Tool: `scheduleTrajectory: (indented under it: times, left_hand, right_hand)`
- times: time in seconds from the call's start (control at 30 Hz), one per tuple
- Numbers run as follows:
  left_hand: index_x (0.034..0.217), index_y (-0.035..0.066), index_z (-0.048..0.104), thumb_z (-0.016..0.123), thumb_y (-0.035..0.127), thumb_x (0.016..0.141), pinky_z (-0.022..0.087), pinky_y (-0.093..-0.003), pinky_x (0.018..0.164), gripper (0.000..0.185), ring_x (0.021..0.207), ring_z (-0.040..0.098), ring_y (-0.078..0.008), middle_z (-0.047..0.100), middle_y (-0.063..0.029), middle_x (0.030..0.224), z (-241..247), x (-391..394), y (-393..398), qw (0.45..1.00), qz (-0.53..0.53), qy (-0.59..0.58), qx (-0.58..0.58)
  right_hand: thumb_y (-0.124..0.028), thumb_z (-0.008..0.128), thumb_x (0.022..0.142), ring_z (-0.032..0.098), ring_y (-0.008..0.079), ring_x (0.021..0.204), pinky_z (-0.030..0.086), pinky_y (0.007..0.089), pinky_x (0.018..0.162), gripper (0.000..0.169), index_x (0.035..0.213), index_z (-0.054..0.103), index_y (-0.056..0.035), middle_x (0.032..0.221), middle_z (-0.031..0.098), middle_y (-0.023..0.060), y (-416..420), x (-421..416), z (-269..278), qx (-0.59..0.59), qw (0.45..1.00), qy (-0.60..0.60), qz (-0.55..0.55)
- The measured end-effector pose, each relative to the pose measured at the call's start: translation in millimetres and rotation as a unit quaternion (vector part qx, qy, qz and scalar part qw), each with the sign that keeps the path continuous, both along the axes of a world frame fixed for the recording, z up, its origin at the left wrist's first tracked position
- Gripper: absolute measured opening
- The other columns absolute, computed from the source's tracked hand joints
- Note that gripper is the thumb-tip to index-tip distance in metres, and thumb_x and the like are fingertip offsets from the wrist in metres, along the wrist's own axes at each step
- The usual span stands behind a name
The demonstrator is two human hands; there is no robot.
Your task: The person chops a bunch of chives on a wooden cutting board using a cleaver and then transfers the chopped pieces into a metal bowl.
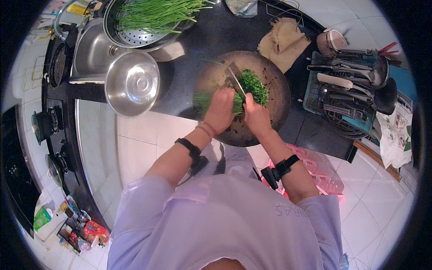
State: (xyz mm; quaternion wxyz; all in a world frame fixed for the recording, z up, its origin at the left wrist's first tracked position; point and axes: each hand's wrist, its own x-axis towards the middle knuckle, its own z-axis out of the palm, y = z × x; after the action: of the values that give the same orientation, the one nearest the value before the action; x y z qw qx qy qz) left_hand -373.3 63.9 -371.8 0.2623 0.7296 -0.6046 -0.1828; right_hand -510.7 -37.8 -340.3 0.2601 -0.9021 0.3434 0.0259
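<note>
My right hand (254, 111) is closed on the handle of a kitchen cleaver (237, 79), whose blade stands over a round wooden chopping board (278, 84). Just left of the blade, my left hand (221, 106) presses a bunch of long green chives (204, 101) against the board. Right of the blade lies a heap of finely chopped chives (253, 87). Dark bits are scattered on the wood. The cleaver's handle is mostly hidden by my right fingers, and part of the bunch by my left hand.
A steel bowl (132, 84) and a steamer basket (113, 28) of whole chives (158, 15) stand at the left by the sink (91, 57). A beige cloth (281, 42) lies behind the board. A rack (312, 98) of utensils is at the right. The counter's front edge runs close before me.
</note>
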Motion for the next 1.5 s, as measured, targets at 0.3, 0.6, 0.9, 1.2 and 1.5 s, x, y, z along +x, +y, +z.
scheduleTrajectory:
  times: [0.3, 0.6, 0.9, 1.2, 1.5]
  left_hand:
    - [0.148, -0.004, 0.029, 0.082, 0.035, 0.072, 0.021, -0.0511, 0.12, 0.101, 0.137, 0.039, -0.0355, 0.043, -0.0231, 0.142, 21.7, 0.4, -11.2, 0.996, -0.02, -0.058, 0.071]
    - [0.133, -0.001, 0.053, 0.066, 0.047, 0.089, 0.029, -0.0505, 0.115, 0.066, 0.13, 0.051, -0.0309, 0.057, -0.0176, 0.135, 47.8, 19.9, -24.1, 0.996, 0.0, -0.093, 0.012]
    - [0.113, 0.012, 0.066, 0.065, 0.021, 0.089, 0.053, -0.0451, 0.083, 0.026, 0.1, 0.064, -0.0351, 0.066, -0.0136, 0.109, 30.1, 56.9, -57.9, 0.995, 0.066, 0.065, 0.04]
    - [0.092, 0.01, 0.067, 0.068, 0.013, 0.082, 0.054, -0.0453, 0.079, 0.01, 0.093, 0.063, -0.0351, 0.06, -0.0117, 0.099, 6.9, 94.2, -89.8, 0.989, 0.125, -0.033, 0.067]
    - [0.087, 0.012, 0.069, 0.062, 0.025, 0.086, 0.053, -0.0471, 0.077, 0.015, 0.088, 0.066, -0.0347, 0.066, -0.0116, 0.095, 12.7, 89.4, -79.8, 0.98, 0.03, -0.134, 0.142]
  right_hand:
    - [-0.015, 0.058, 0.094, 0.065, 0.0481, 0.07, 0.051, 0.0572, 0.063, 0.026, 0.111, 0.043, -0.0024, 0.071, 0.065, 0.0265, 7.6, -13.5, 17.3, 0.025, 0.991, -0.026, -0.133]
    - [-0.017, 0.058, 0.096, 0.065, 0.0482, 0.077, 0.051, 0.0571, 0.067, 0.026, 0.112, 0.043, -0.003, 0.079, 0.066, 0.0276, 9.3, -23.2, 20.6, 0.071, 0.981, -0.023, -0.179]
    - [-0.016, 0.059, 0.095, 0.063, 0.0505, 0.075, 0.049, 0.0574, 0.064, 0.027, 0.112, 0.043, -0.0027, 0.077, 0.064, 0.0286, 14.4, -29.7, 11.9, 0.082, 0.98, -0.036, -0.178]
    - [-0.017, 0.059, 0.096, 0.063, 0.0484, 0.068, 0.049, 0.0574, 0.06, 0.027, 0.111, 0.042, -0.0028, 0.071, 0.064, 0.0264, 10.5, -28.5, 15.1, 0.069, 0.981, -0.068, -0.166]
    - [-0.018, 0.059, 0.095, 0.064, 0.0481, 0.07, 0.05, 0.0568, 0.061, 0.027, 0.11, 0.042, -0.0026, 0.074, 0.064, 0.0268, 11.8, -38.0, 14.2, 0.072, 0.98, -0.053, -0.178]
